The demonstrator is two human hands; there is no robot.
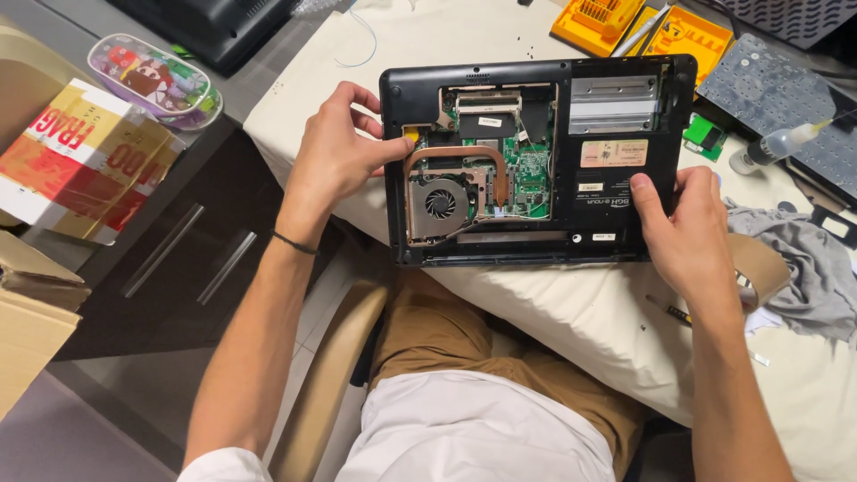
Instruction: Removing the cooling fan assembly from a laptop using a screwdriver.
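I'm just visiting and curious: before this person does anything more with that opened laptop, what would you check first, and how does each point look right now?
1. Left hand has a grip on the laptop edge: ok.
2. Right hand steadies the other side, thumb on the base: ok.
3. Laptop rests flat on the cream cloth: ok.
4. Cooling fan and copper pipe exposed, nothing lying on them: ok.
5. All screws removed: cannot tell.
6. Small bottle beside the laptop closed: cannot tell.
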